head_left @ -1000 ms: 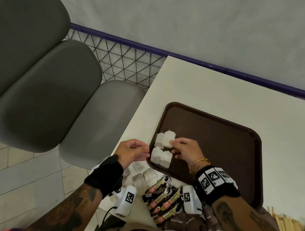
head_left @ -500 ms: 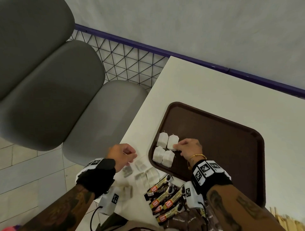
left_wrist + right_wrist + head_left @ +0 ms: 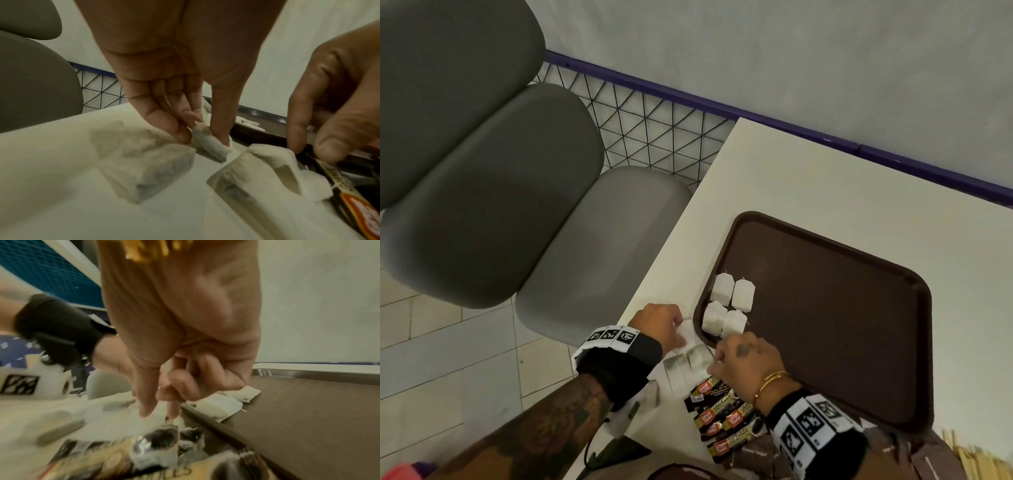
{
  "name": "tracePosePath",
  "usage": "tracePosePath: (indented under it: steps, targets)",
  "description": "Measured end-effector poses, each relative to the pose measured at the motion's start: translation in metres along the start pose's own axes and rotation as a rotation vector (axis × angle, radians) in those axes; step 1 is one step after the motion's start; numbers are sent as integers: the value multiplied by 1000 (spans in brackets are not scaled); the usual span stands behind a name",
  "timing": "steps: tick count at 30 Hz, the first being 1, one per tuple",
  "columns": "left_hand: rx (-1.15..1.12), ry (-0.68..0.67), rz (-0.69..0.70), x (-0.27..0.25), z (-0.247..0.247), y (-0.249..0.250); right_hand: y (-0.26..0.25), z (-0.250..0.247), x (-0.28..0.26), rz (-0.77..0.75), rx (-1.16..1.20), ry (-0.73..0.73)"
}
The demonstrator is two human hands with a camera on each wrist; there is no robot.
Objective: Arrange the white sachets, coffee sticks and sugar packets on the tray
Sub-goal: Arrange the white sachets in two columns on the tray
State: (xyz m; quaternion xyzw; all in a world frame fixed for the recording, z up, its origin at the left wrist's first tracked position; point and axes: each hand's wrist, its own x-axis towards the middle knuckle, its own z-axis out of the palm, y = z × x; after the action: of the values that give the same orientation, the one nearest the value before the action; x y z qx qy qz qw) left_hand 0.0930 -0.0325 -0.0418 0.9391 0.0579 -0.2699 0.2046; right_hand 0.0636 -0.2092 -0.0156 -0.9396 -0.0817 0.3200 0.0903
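Observation:
Several white sachets (image 3: 743,294) lie in a block at the near left corner of the brown tray (image 3: 825,325). Loose sachets (image 3: 697,358) lie on the table just left of the tray. My left hand (image 3: 681,334) pinches one sachet (image 3: 207,142) between thumb and fingers, its end lifted off the table. My right hand (image 3: 714,363) points down at the edge of another loose sachet (image 3: 257,170), thumb and finger a little apart (image 3: 308,149). Coffee sticks (image 3: 726,414) lie fanned under my right wrist, with brown sugar packets (image 3: 753,455) nearer me.
The white table (image 3: 825,192) stands against a wall with a purple rail (image 3: 756,113). Grey padded seats (image 3: 493,192) and a wire grid fill the left. Wooden stirrers (image 3: 969,455) show at the bottom right. Most of the tray is bare.
My left hand has moved toward the tray and taken hold of a loose sachet. My right hand has left the sachets on the tray and come down to the loose ones on the table.

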Motion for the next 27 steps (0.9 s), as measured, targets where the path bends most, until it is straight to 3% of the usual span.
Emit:
tracePosePath:
  steps: [4,11,20,24,27]
  targets:
    - [-59,-3,-18,-2,-2,-3,-5,5,-1,13,-22,79]
    - [-397,64,-29,-7,-12,-18,-10,12,9,135,216,34]
    - [-963,45,-47,-13,-18,-28,0,-4,3,-33,691,122]
    - [-984,59,-10,-15,-21,-20,13,-25,-3,-13,977,90]
    - [-952,95,94,-17,-23,-6,21,-35,-6,-10,1077,119]
